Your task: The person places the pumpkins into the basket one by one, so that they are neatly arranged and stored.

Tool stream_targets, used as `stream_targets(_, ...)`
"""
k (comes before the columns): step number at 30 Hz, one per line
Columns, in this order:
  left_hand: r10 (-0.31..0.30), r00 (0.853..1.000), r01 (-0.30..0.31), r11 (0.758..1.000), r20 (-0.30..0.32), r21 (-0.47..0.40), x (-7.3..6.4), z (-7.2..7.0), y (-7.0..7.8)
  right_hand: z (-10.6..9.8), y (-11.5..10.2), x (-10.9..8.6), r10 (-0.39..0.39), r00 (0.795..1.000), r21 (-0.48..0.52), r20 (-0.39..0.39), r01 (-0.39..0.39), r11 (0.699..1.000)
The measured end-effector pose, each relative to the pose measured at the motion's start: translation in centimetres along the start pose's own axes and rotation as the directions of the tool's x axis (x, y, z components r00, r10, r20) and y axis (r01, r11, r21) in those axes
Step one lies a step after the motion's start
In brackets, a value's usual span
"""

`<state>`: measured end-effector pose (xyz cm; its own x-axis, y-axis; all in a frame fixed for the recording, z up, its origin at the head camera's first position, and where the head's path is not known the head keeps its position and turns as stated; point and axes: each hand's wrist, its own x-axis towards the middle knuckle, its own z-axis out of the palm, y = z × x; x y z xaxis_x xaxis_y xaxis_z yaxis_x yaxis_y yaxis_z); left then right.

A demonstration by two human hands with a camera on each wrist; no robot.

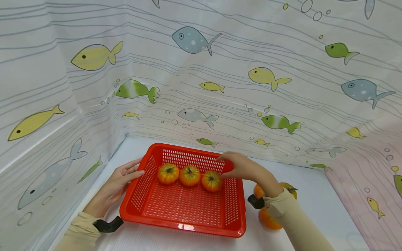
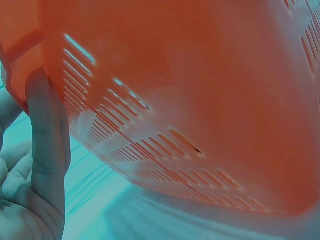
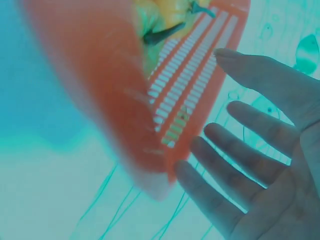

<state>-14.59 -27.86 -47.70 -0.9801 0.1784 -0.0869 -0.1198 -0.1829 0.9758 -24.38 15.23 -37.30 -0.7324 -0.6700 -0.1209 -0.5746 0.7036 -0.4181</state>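
Note:
A red slotted plastic basket (image 1: 183,228) stands on the white surface in the head view. Along its far half sit three small orange-and-yellow pumpkins, a left one (image 1: 168,174), a middle one (image 1: 190,176) and a right one (image 1: 211,181). At the basket's left rim is my left hand (image 1: 114,183), its thumb straight and touching the edge; the left wrist view has a straight digit (image 2: 47,145) against the red wall. Over the far right corner hovers my right hand (image 1: 240,166), close to the right pumpkin. Its fingers (image 3: 225,155) are spread with nothing between them in the right wrist view.
More small pumpkins (image 1: 270,219) lie right of the basket, partly hidden under my right forearm. Fish-patterned sheeting (image 1: 194,97) rises behind and at both sides. Black wrist mounts (image 1: 108,225) stick out from both sleeves.

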Motion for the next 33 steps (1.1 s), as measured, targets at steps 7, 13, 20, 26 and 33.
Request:
stream_targets(7,-0.003,1.0,0.003,1.0,-0.004,-0.008,-0.1,0.0,0.0,-0.5,2.0,-2.7,0.063,0.995,0.059,-0.075,-0.058,0.997)
stream_targets(13,-0.006,1.0,0.006,1.0,-0.004,-0.006,0.0,0.0,-0.1,-0.8,4.0,-4.9,0.107,0.986,0.099,-0.126,-0.095,0.991)
stream_targets(20,0.007,1.0,-0.006,1.0,0.006,-0.029,0.1,0.0,-0.2,-1.0,6.7,-7.9,0.168,0.97,0.127,-0.177,-0.146,0.981)
stream_targets(26,0.024,0.999,-0.023,0.998,0.023,-0.059,0.1,-0.1,-0.2,-1.0,8.9,-10.3,0.232,0.952,0.147,-0.199,-0.205,0.968)
stream_targets(33,0.018,1.0,-0.017,0.999,0.01,-0.052,0.0,0.0,-0.1,0.0,11.7,-12.3,0.284,0.932,0.138,-0.226,-0.258,0.956)
